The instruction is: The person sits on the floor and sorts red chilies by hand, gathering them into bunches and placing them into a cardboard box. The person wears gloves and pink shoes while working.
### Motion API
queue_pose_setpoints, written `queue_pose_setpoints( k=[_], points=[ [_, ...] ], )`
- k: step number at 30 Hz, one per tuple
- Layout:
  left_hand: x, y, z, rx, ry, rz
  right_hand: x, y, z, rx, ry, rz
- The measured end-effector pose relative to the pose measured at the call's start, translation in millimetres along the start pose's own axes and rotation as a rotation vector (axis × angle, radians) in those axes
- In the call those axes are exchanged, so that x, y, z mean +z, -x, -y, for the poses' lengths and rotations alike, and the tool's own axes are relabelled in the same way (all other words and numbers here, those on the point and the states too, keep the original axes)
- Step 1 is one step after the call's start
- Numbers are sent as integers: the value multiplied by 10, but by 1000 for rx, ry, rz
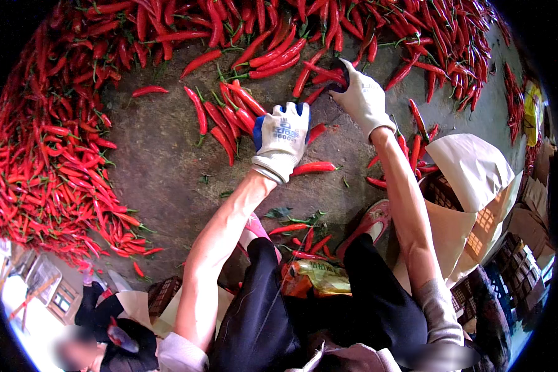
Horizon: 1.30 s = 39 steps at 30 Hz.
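My left hand [282,135], in a white knit glove with a blue coated palm, is closed around a bunch of red chili peppers [242,109]. Their green stems point up and left, and the fingers hide part of them. Farther forward and right, my right hand [360,95] wears a matching glove with a dark palm side. Its thumb and fingers curve around a few red chili peppers [328,73] near the edge of the heap. Several loose chilies [279,58] lie just left of it. One chili [315,168] rests on the floor by my left wrist.
Large heaps of red chilies [60,153] curve around the left and far side of the concrete floor [158,139]. A paper-lined plastic crate [446,190] stands at my right. Between my feet lies a yellow-orange bag [318,276]. Another person [125,344] is at lower left.
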<state>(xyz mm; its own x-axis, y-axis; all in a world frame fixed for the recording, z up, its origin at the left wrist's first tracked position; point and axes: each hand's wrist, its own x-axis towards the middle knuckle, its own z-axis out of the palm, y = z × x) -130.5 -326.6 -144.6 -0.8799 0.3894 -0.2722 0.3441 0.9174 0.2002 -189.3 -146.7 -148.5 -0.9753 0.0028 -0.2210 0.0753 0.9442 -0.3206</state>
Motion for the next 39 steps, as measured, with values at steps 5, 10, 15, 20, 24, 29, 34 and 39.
queue_pose_setpoints(
  k=[5, 10, 15, 20, 24, 29, 34, 39],
  points=[
    [93, 132, 165, -38, 43, -75, -118, 197, -19, -10, 114, 154],
    [15, 309, 465, -290, 1091, 32, -258, 508, -226, 135, -166, 220],
    [55, 396, 369, -397, 1819, 297, -274, 734, -427, 154, -579, 349],
    [139, 376, -184, -84, 685, -60, -298, 842, -489, 327, -1184, 498],
    [253, 382, -255, -68, 380, 86, -320, 863, -480, 313, -1321, 546],
    [155, 450, -75, -98, 542, -55, -355, 949, -517, 207, -1348, 441],
    [163, 597, 347, -504, 1591, -48, -84, 364, -357, -81, -433, -104],
    [-21, 569, 220, -598, 1656, 80, 10, 130, -459, -29, 54, -78]
  ],
)
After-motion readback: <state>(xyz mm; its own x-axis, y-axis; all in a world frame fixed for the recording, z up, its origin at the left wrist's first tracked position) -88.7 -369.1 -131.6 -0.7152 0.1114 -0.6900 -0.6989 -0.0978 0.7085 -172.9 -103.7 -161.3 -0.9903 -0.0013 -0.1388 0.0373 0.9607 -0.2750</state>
